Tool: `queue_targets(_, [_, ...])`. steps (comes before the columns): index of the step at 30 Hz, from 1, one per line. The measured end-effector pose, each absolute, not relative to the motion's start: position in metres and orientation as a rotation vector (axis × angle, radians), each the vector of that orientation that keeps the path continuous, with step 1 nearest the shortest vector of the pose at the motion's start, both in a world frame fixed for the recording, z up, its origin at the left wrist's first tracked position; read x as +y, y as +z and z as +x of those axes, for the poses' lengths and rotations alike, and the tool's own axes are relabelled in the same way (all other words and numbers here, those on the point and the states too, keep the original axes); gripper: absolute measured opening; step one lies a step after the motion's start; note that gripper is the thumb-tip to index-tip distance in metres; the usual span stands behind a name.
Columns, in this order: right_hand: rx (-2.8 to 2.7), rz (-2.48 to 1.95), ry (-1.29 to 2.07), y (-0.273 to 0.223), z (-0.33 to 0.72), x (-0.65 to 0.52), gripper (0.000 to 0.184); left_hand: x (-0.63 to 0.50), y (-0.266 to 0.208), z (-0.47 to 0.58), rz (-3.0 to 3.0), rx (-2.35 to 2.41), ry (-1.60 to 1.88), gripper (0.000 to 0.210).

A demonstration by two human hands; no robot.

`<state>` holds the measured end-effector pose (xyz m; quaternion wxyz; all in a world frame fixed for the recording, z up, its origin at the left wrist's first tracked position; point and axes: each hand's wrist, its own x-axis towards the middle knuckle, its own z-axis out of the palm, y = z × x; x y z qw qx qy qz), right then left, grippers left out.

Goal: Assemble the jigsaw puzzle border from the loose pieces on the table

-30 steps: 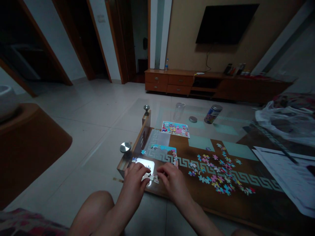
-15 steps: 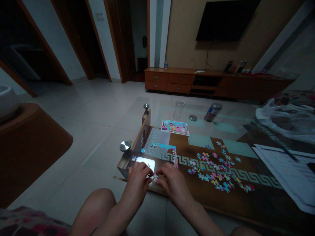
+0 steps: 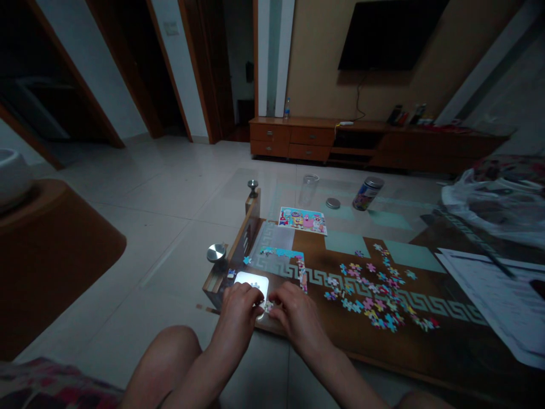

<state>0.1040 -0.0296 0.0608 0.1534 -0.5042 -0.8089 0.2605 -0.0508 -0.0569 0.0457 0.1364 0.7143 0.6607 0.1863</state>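
My left hand [image 3: 240, 301] is at the near left of the glass-topped table, thumb and fingers curled together at the pieces. Facing it, my right hand [image 3: 293, 304] has its thumb and forefinger bent in a pinch. Between the fingertips is a small cluster of jigsaw puzzle pieces [image 3: 268, 307], partly hidden by the fingers. Behind my left hand glows a white rounded square [image 3: 251, 278] with a puzzle piece on it. A joined strip of border pieces [image 3: 283, 253] forms a corner beyond my hands. One blue piece [image 3: 247, 260] lies apart to its left.
Loose puzzle pieces [image 3: 378, 289] are scattered to the right. A cartoon picture card [image 3: 303, 220] lies farther back, near a clear jar [image 3: 309, 190], a metal lid [image 3: 332, 203] and a printed can [image 3: 368, 193]. Papers [image 3: 498, 301] and a plastic bag [image 3: 489, 207] occupy the right side.
My right hand has shifted slightly left, its fingertips nearer the pieces and my left hand. The left hand stays almost in place.
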Motion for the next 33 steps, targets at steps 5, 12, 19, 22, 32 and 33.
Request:
queue_targets(5, [-2.321,-1.416,0.814,0.057,0.104,-0.023,0.013,-0.052,0.046,-0.052,2.072,1.889,0.497,0.02])
queue_targets(12, [-2.331,-1.469,0.728,0.063,0.103,-0.03,0.021,-0.053,0.054,-0.05,2.042,1.895,0.463,0.02])
queue_targets(19, [-2.345,-1.496,0.748,0.069,0.104,-0.03,0.016,-0.058,0.053,-0.05,2.033,1.874,0.505,0.022])
queue_targets(22, [-2.358,-1.487,0.735,0.066,0.104,-0.03,0.017,-0.059,0.052,-0.048,2.028,1.843,0.531,0.022])
queue_targets(32, [-2.384,-1.474,0.711,0.065,0.104,-0.03,0.015,-0.061,0.045,-0.05,2.059,1.848,0.549,0.019])
queue_targets(33, [-2.388,-1.477,0.713,0.066,0.104,-0.03,0.015,-0.061,0.044,-0.05,2.062,1.857,0.538,0.018])
